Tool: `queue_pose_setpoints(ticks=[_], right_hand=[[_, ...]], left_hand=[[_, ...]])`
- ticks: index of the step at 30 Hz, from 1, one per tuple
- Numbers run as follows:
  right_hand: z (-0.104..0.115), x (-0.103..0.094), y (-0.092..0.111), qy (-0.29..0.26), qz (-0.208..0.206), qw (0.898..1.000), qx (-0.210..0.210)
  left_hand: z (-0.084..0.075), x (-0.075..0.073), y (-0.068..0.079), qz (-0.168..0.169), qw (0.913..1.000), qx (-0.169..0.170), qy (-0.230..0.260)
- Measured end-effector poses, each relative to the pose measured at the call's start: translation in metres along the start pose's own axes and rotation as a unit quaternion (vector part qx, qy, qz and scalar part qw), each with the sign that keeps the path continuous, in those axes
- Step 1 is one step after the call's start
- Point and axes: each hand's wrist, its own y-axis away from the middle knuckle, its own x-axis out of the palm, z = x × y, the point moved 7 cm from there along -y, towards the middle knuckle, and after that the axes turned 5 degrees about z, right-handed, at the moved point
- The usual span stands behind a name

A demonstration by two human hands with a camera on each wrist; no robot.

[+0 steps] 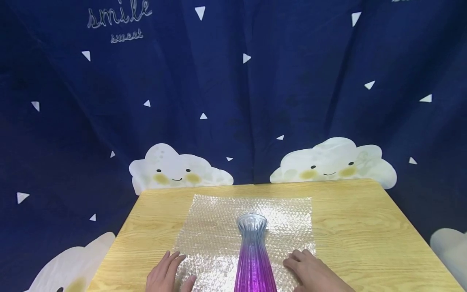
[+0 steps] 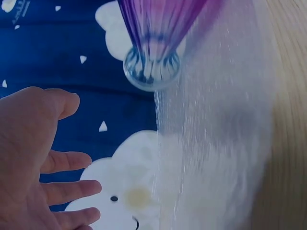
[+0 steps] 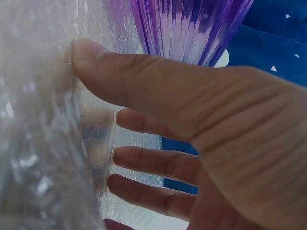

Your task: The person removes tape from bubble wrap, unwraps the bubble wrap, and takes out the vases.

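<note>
A glass vase [image 1: 253,259], fluted and fading from a clear bluish rim to purple, is on a sheet of bubble wrap [image 1: 211,227] with its mouth toward the far side. Its base is cut off by the lower edge of the head view. To the left of the vase, my left hand [image 1: 166,271] is at the sheet's left edge. Its fingers are spread and hold nothing in the left wrist view. At the right edge, my right hand [image 3: 192,120] touches the bubble wrap with thumb and fingertips, fingers nearly straight. The vase [image 3: 192,28] stands apart from that hand.
The wooden table [image 1: 365,227] extends on both sides of the sheet. Behind it hangs a dark blue curtain [image 1: 233,89] with white triangles and smiling clouds, reaching down to the table's far edge.
</note>
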Motion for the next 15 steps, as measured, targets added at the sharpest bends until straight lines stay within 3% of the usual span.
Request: queue_pose_setpoints(ticks=[8, 15], right_hand=[[0.003, -0.004, 0.003, 0.004, -0.021, 1.000, 0.001], [0.007, -0.005, 0.004, 0.007, -0.022, 1.000, -0.004]], left_hand=[[-0.024, 0.012, -0.006, 0.039, 0.9989, 0.008, 0.024], [-0.032, 0.022, -0.002, 0.033, 0.9980, 0.036, 0.041]])
